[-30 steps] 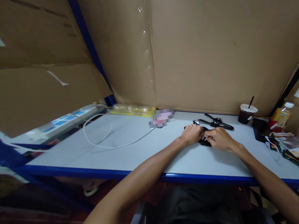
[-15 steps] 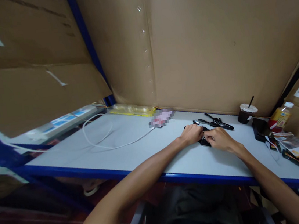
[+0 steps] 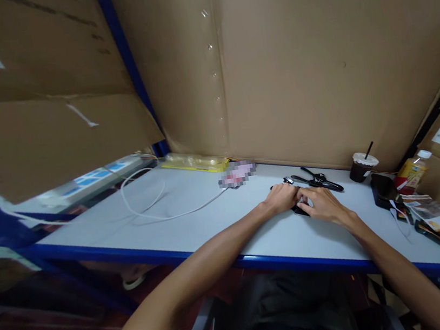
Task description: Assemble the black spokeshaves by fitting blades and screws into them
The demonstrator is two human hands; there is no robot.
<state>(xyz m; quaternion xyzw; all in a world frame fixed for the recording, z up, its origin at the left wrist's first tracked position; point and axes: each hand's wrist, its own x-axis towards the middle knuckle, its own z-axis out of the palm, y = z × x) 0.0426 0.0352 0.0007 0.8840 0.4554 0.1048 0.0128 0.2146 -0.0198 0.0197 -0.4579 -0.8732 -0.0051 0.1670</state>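
Note:
My left hand (image 3: pixel 283 197) is closed over a dark object on the table, most of which it hides. Close against it, my right hand (image 3: pixel 318 203) bends its fingers and thumb around the same spot. A flat black piece (image 3: pixel 301 210) shows below the fingers; its kind cannot be made out. Just beyond the hands lies a black tool with long handles (image 3: pixel 320 181), and a small shiny metal part (image 3: pixel 289 180) peeks out behind my left hand.
A phone-like blurred item (image 3: pixel 238 175) with a white cable (image 3: pixel 178 215) lies left of the hands, near a yellow-edged clear package (image 3: pixel 195 163). At right stand a drink cup (image 3: pixel 363 167), a bottle (image 3: pixel 415 170), a black box (image 3: pixel 384 190) and a packet (image 3: pixel 439 212). Cardboard walls (image 3: pixel 292 67) enclose the table.
My right hand's fingers have shifted slightly and reach further over toward my left hand, with the thumb more apart. My left hand stays in place.

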